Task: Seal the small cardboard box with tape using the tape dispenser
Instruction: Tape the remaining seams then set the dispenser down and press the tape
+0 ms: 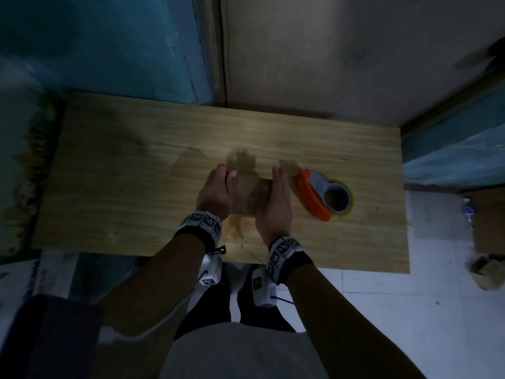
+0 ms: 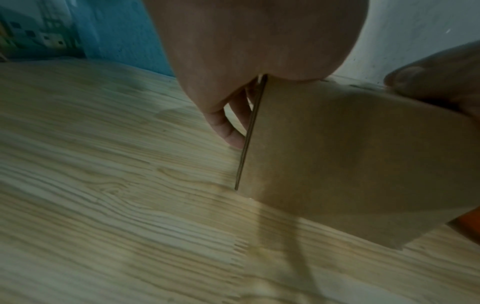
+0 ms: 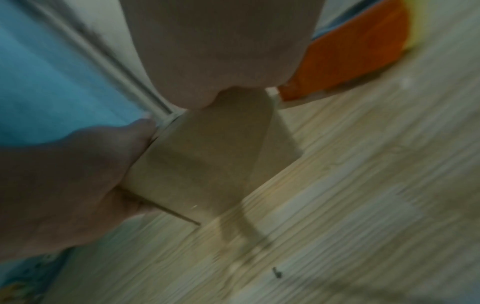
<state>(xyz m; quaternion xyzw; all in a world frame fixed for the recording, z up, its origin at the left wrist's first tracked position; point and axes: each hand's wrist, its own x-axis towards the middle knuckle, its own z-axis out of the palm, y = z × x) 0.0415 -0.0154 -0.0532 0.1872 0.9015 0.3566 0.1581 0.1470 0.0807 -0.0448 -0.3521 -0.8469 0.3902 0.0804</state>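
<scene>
The small brown cardboard box [image 1: 250, 198] is held between both hands over the middle of the wooden table [image 1: 136, 165]. My left hand [image 1: 218, 187] grips its left side, thumb on top and fingers [image 2: 233, 125] curled behind the edge. My right hand [image 1: 276, 198] holds the right side, its fingers lying along that face and its thumb [image 2: 426, 80] on the top edge. In the left wrist view the box [image 2: 350, 164] is tilted, with one lower corner near the tabletop. The orange tape dispenser [image 1: 311, 198] with its yellowish tape roll [image 1: 338, 199] lies just right of my right hand, untouched.
The table's far edge meets a pale door [image 1: 341, 50] and a blue wall [image 1: 109, 45]. To the right, on the tiled floor, are a bottle [image 1: 468, 212] and cardboard [image 1: 489, 222]. Bare wood lies left of the hands and toward the far edge.
</scene>
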